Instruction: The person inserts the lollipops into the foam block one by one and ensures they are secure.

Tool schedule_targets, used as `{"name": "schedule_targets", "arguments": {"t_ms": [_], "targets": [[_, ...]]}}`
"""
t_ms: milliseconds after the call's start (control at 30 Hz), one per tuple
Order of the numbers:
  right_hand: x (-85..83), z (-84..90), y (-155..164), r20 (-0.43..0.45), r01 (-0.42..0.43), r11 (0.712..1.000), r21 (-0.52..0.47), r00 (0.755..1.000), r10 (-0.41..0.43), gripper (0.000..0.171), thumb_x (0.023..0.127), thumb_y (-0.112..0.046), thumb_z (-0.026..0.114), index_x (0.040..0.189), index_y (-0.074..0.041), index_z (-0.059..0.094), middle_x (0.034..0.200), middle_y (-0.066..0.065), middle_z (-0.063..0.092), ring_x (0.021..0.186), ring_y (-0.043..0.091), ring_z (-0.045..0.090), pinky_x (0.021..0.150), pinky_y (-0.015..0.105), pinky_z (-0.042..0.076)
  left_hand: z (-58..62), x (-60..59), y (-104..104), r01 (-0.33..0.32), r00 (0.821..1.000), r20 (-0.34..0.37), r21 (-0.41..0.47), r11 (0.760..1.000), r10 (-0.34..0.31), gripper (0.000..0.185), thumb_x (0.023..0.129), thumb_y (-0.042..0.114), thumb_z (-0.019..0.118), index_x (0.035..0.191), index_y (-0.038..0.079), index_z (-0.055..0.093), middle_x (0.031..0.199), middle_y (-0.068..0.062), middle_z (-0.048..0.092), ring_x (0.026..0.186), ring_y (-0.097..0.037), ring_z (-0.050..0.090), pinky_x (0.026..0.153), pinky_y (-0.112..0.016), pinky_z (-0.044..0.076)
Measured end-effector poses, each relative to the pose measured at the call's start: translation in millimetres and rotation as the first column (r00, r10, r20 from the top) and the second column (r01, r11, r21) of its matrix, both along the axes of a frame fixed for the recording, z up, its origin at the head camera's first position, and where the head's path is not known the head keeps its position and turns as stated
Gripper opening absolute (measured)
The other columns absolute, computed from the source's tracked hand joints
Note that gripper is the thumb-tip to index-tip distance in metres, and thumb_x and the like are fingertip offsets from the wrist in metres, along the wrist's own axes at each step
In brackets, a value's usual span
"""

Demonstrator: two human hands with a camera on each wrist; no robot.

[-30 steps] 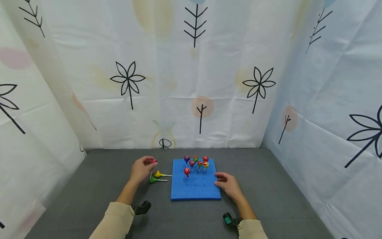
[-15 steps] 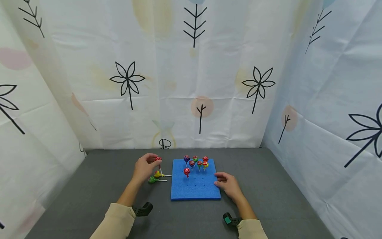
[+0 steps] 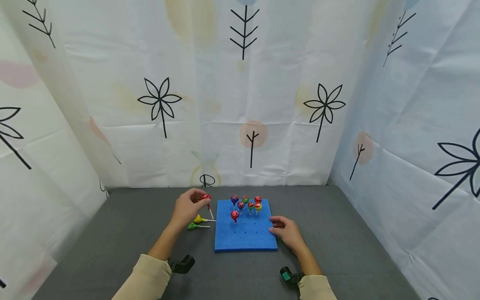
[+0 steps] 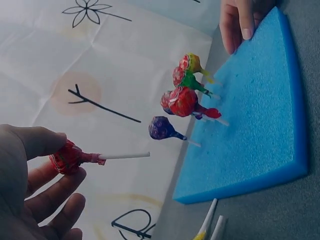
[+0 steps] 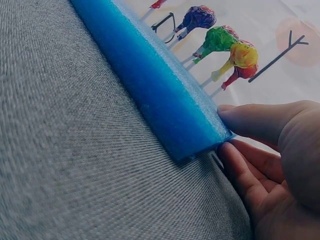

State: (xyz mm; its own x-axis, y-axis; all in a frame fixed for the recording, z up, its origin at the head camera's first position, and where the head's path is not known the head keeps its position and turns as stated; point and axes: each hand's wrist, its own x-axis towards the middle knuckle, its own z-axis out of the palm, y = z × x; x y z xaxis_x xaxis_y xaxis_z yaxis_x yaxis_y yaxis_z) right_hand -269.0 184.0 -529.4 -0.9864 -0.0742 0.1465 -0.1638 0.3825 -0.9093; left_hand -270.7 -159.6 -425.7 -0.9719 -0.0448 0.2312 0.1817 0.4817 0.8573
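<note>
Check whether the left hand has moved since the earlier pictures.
Yes. The left hand, pinching a red lollipop, has moved right, toward the blue foam board, which has stayed put.

Two loose lollipops (image 4: 209,228) cut off by bottom edge, left wrist view; heads unseen. Wrappers' print too small.

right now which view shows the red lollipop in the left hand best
The left wrist view: the red lollipop fills it close up, wrapper pinched by the left hand, white stick pointing toward the blue foam block. The head view shows it small above the table. The right wrist view does not show it.
</note>
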Motion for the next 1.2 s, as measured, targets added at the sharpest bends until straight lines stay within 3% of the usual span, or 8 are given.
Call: {"name": "schedule_targets", "arguments": {"t_ms": [233,633,967,1200], "targets": [[0.8,-0.1,-0.3,-0.003,0.005,1.0,0.011,1.0,-0.005,0.03,0.085,-0.003,0.074,0.114,-0.002,0.068,0.108,0.009,0.068,0.099,0.026,0.063,0.084,0.042,0.052,6.4,6.8,12.3,0.033,0.998,-0.05,-0.003,0.999,-0.033,0.022,0.087,0.021,0.074,0.105,0.01,0.066,0.096,-0.002,0.069,0.086,-0.02,0.062,0.076,-0.037,0.049],[1.6,-0.2,-1.1,-0.007,0.008,1.0,0.018,1.0,-0.008,0.03,0.085,-0.002,0.073,0.115,-0.002,0.068,0.109,0.01,0.067,0.099,0.026,0.062,0.086,0.045,0.051,5.7,16.6,34.7,0.096,0.991,-0.097,0.008,0.995,-0.095,0.022,0.086,0.018,0.076,0.104,0.014,0.065,0.094,0.001,0.066,0.088,-0.019,0.057,0.069,-0.034,0.049],[1.9,0.9,-1.1,-0.009,0.008,1.0,0.013,1.0,-0.008,0.03,0.085,-0.002,0.073,0.114,-0.002,0.068,0.108,0.009,0.067,0.098,0.026,0.062,0.085,0.043,0.052,-8.0,18.9,50.1,0.138,0.972,-0.189,-0.016,0.99,-0.139,0.024,0.082,0.021,0.08,0.102,0.019,0.066,0.096,0.005,0.065,0.092,-0.023,0.058,0.071,-0.036,0.049],[0.7,1.0,-1.5,-0.009,0.013,1.0,0.025,1.0,-0.012,0.029,0.086,-0.003,0.073,0.114,-0.002,0.068,0.107,0.009,0.067,0.098,0.025,0.063,0.085,0.043,0.052,-24.8,19.0,62.0,0.113,0.942,-0.307,-0.1,0.989,-0.139,0.027,0.079,0.021,0.083,0.1,0.016,0.068,0.094,-0.001,0.064,0.09,-0.024,0.056,0.075,-0.04,0.045]]}}
